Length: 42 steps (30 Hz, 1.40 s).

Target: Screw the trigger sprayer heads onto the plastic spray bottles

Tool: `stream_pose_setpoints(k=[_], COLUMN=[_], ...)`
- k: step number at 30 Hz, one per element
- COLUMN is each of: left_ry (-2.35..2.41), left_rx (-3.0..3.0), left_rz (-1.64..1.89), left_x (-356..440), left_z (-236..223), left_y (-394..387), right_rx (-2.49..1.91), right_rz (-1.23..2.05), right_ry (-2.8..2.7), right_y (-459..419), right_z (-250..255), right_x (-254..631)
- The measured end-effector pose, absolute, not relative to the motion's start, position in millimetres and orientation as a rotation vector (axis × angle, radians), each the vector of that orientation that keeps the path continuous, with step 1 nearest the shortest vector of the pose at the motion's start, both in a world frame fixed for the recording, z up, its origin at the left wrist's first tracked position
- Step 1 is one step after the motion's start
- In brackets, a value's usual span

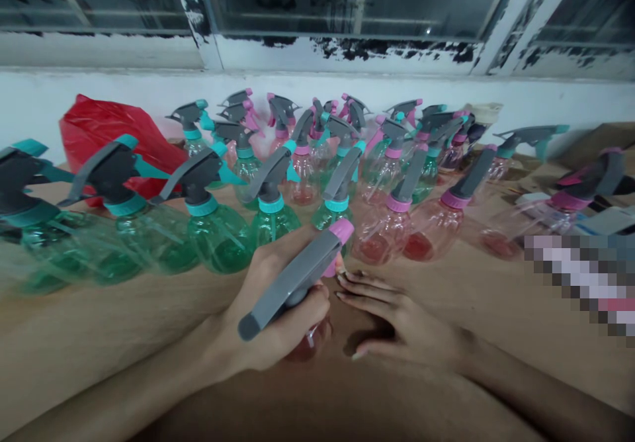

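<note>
A spray bottle (pixel 297 280) with a grey trigger head, a pink nozzle and a clear reddish body stands close in front of me. My left hand (pixel 278 296) is wrapped round it just below the head, which covers part of the fingers. To its right, my right hand (pixel 397 316) rests palm down by the tabletop, fingers stretched towards the bottle. Its fingertips are near the pink nozzle; whether they touch is hard to tell. Just beyond my hands stand a green spray bottle (pixel 335 214) with a teal collar and a pink spray bottle (pixel 387 227).
Several more green spray bottles (pixel 218 237) line the left, and pink ones (pixel 436 223) the right. More bottles crowd behind them. A red plastic bag (pixel 114 131) lies back left. A white wall (pixel 149 88) with windows closes off the wooden table (pixel 496 309).
</note>
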<state>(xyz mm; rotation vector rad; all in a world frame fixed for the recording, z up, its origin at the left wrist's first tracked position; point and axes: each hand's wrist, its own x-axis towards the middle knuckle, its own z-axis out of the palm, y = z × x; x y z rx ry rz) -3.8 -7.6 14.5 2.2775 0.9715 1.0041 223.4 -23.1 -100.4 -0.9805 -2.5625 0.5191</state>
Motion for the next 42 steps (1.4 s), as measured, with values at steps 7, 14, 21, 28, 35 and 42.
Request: stream_pose_setpoints(k=[7,14,21,28,35,42], left_ry=[0.952,0.948,0.951,0.947,0.961,0.907], left_rx=[2.23,2.148,2.145,2.15,2.126,2.143], left_rz=[1.003,1.015,1.027,1.022,1.021,1.071], left_x=[-5.3,-2.4,-2.4,-3.5,-2.6,-2.7], left_z=[13.5,13.1,11.7,10.7,11.3,7.2], left_y=[-6.7,-7.9,-7.9,-9.7,-8.2,-5.3], right_rx=[-0.964,-0.966,-0.982,-0.956,-0.953,-0.982], right_rz=[0.533,0.509,0.494,0.516,0.523,0.517], right_ry=[-2.527,-2.546,-2.548,-2.522,-2.511,-2.516], right_y=[-23.1,-20.1,-20.5,-20.6,-20.6,-21.5], right_z=[-100.5,-107.4,-108.4,-108.4,-107.4,-105.1], right_x=[223.1,223.7,223.9,224.1,223.1,222.3])
